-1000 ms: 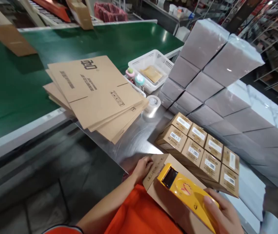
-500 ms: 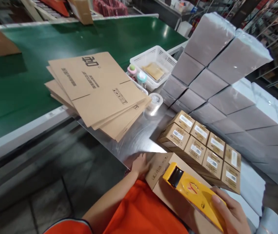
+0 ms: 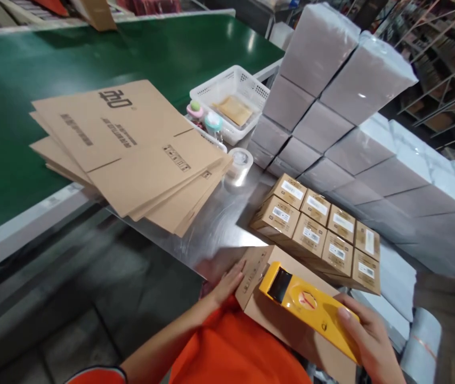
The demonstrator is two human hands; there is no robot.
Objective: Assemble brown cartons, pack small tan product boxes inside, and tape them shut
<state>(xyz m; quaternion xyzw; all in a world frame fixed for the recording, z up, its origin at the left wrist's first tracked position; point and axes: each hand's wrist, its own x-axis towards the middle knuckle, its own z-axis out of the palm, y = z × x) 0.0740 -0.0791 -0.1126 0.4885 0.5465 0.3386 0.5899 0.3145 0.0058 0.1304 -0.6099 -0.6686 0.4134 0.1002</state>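
Observation:
My right hand (image 3: 367, 330) grips the near right end of a long yellow object (image 3: 319, 309). That object has a black glossy section at its far left end and a red mark in a circle; its exact kind is unclear. Beneath it, against the orange shirt, is a small brown cardboard carton (image 3: 253, 277) with printed marks. It cannot be told whether the yellow object touches the carton. My left hand (image 3: 229, 282) lies with fingers stretched out against the carton's left end. Just beyond the carton stand several small brown boxes (image 3: 311, 234) with white labels, in two rows.
Flattened cartons (image 3: 131, 144) lie stacked on the metal table (image 3: 219, 224), overlapping the green conveyor belt (image 3: 151, 48). Behind them are a clear tape roll (image 3: 239, 162) and a white basket (image 3: 227, 80). Grey-white wrapped blocks (image 3: 319, 117) form a high stack at right.
The view has shifted slightly, so the surroundings sit further left. My left hand's fingers have straightened along the carton's end. The yellow object stays in my right hand, over the carton.

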